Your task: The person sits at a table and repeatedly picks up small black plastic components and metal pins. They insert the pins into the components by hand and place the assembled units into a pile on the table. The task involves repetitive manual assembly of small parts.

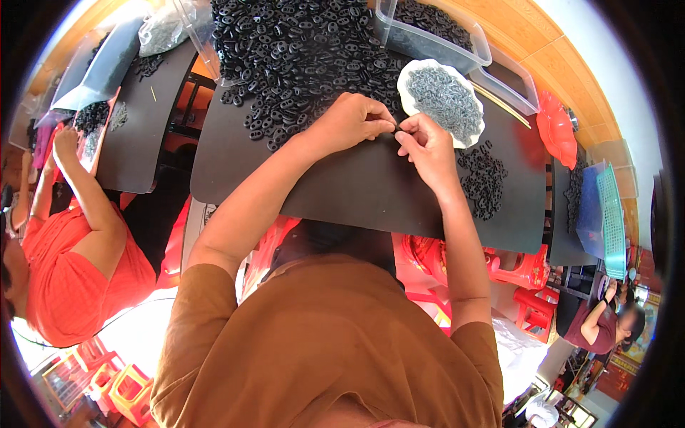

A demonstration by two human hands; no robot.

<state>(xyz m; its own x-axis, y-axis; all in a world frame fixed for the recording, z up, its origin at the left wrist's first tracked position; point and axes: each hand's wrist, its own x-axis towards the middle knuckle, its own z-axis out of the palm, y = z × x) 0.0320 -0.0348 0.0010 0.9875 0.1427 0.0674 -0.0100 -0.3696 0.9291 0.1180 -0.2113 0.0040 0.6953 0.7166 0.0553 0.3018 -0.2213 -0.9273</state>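
Note:
My left hand [354,123] and my right hand [427,144] meet over the front half of a dark table, fingertips pinched close together. Between them shows a small dark piece [397,130], mostly hidden by the fingers. Beyond my left hand spreads a large heap of black oval pieces with holes [307,57]. A white scalloped bowl [404,93] full of small grey translucent parts [444,103] stands just past my right hand. Beside my right wrist lies a smaller pile of black pieces [484,182].
Clear plastic bins [435,36] line the far edge, one holding black pieces. A red scalloped dish [555,128] sits at the right. A co-worker in red [85,264] works at the left table [135,143]. Teal and blue baskets [612,221] stand at far right.

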